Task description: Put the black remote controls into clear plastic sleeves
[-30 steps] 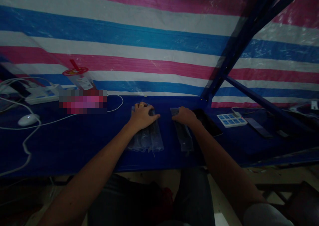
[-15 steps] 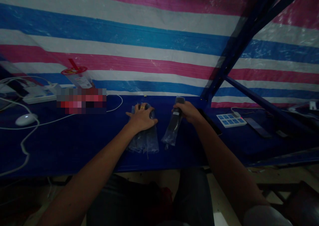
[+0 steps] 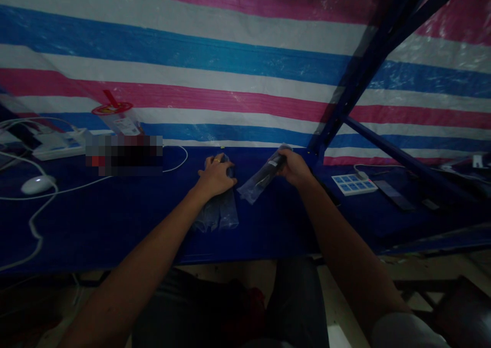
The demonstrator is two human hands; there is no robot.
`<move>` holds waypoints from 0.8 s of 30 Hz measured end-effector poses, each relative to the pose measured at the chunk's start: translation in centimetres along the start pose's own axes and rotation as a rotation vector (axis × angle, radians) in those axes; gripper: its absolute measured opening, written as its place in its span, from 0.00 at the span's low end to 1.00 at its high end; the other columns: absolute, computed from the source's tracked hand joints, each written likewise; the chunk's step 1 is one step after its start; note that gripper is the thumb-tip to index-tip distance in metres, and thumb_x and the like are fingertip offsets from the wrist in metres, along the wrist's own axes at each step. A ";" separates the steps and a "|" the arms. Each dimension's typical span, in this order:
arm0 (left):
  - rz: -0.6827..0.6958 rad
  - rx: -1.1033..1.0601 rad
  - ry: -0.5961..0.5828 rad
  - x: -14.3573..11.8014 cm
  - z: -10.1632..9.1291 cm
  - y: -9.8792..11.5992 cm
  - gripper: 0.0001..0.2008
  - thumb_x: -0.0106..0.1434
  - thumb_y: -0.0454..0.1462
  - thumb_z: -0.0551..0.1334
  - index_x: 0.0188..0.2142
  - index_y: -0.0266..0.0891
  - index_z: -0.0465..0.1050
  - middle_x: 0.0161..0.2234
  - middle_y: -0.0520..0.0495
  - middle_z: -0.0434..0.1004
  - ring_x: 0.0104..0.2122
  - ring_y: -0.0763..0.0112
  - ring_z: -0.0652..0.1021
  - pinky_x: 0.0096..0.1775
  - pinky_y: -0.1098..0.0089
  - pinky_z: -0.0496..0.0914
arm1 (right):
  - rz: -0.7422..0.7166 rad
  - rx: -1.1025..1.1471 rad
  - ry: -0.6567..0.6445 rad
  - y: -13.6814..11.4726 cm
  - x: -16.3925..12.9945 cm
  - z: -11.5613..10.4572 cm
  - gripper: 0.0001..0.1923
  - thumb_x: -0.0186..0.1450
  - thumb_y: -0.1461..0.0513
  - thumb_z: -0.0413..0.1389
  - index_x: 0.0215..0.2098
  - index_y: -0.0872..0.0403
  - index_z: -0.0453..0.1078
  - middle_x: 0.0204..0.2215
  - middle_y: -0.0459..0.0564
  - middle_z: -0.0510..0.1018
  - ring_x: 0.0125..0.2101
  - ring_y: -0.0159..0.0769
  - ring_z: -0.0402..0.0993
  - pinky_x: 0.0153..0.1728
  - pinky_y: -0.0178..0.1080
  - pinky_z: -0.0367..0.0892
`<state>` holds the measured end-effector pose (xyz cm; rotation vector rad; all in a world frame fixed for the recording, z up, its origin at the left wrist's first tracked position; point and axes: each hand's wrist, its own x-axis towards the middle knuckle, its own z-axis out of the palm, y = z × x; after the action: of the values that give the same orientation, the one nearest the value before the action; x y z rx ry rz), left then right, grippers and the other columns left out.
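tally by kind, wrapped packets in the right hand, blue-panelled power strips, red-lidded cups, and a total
Wrapped packet in the right hand: 1
Blue-panelled power strips: 2
Red-lidded cup: 1
Total: 4
Left out: the packets under the left hand, which overlap too much to count.

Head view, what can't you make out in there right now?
In the head view:
Packets: upper parts covered by left grip.
Right packet: label print too small.
Cup: base behind pixelation.
Dark slab: partly behind right arm.
Cable: cut by left edge.
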<state>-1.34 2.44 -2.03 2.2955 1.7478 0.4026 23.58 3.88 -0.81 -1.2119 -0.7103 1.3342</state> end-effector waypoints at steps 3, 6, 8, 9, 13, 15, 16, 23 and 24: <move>0.019 -0.008 0.025 0.1 -0.2 0.1 0.27 0.57 0.48 0.65 0.57 0.49 0.75 0.70 0.35 0.55 0.68 0.29 0.52 0.52 0.26 0.62 | -0.024 0.109 0.019 -0.7 0.1 -0.3 0.04 0.65 0.62 0.48 0.34 0.51 0.64 0.24 0.48 0.75 0.22 0.36 0.71 0.17 0.35 0.62; 0.113 -0.042 0.148 -0.2 -1.0 0.5 0.25 0.59 0.49 0.64 0.55 0.44 0.76 0.66 0.33 0.62 0.67 0.37 0.56 0.59 0.34 0.59 | -0.138 0.113 0.069 -1.4 -0.2 -0.5 0.02 0.64 0.62 0.49 0.34 0.51 0.64 0.26 0.48 0.76 0.23 0.36 0.72 0.18 0.36 0.64; 0.223 -0.123 0.223 -0.5 -1.5 0.8 0.25 0.61 0.44 0.62 0.57 0.40 0.73 0.63 0.33 0.67 0.66 0.45 0.63 0.63 0.44 0.59 | -0.249 0.078 0.110 -1.9 -0.6 -0.5 0.01 0.63 0.62 0.51 0.35 0.50 0.64 0.28 0.48 0.76 0.24 0.35 0.72 0.19 0.36 0.66; 0.279 -0.176 0.229 -0.7 -1.7 1.0 0.26 0.61 0.41 0.61 0.59 0.38 0.70 0.61 0.34 0.69 0.64 0.49 0.66 0.64 0.49 0.59 | -0.305 0.059 0.130 -2.2 -0.9 -0.3 0.02 0.63 0.62 0.52 0.35 0.50 0.64 0.28 0.47 0.77 0.24 0.34 0.72 0.19 0.35 0.66; 0.369 -0.306 0.171 -1.4 -2.0 1.8 0.34 0.61 0.44 0.63 0.65 0.36 0.61 0.59 0.34 0.73 0.57 0.52 0.74 0.59 0.53 0.66 | -0.481 -0.009 0.131 -3.1 -2.5 1.2 0.06 0.62 0.61 0.55 0.38 0.49 0.64 0.31 0.46 0.78 0.25 0.32 0.73 0.20 0.33 0.68; 0.358 -0.302 0.143 -1.7 -1.9 2.1 0.39 0.60 0.49 0.65 0.67 0.38 0.59 0.57 0.35 0.75 0.53 0.51 0.77 0.54 0.53 0.69 | -0.585 -0.050 0.078 -3.2 -3.5 2.3 0.09 0.62 0.59 0.58 0.40 0.49 0.64 0.31 0.45 0.76 0.26 0.32 0.73 0.21 0.33 0.70; 0.345 -0.282 0.133 -1.9 -1.9 2.3 0.40 0.59 0.51 0.66 0.66 0.38 0.59 0.55 0.36 0.76 0.51 0.50 0.78 0.52 0.54 0.70 | -0.632 -0.068 0.074 -3.2 -4.1 2.8 0.11 0.62 0.58 0.59 0.40 0.48 0.64 0.31 0.44 0.75 0.26 0.32 0.73 0.21 0.34 0.71; 0.296 -0.119 0.152 -2.5 -2.7 3.0 0.29 0.60 0.55 0.64 0.51 0.38 0.71 0.41 0.40 0.81 0.40 0.52 0.81 0.41 0.59 0.70 | -0.724 -0.189 0.059 -2.7 -7.5 5.5 0.16 0.64 0.53 0.61 0.45 0.47 0.61 0.31 0.43 0.70 0.26 0.35 0.76 0.24 0.38 0.75; 0.294 -0.122 0.150 -2.5 -2.7 3.0 0.26 0.60 0.55 0.64 0.49 0.39 0.72 0.39 0.41 0.81 0.38 0.54 0.81 0.40 0.60 0.70 | -0.721 -0.201 0.046 -2.8 -7.8 5.6 0.16 0.65 0.51 0.60 0.45 0.47 0.62 0.30 0.43 0.70 0.27 0.36 0.76 0.24 0.38 0.75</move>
<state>-0.22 -0.71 1.36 2.4922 1.4014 0.7307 17.97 -1.70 5.25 -0.9904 -1.1343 0.6444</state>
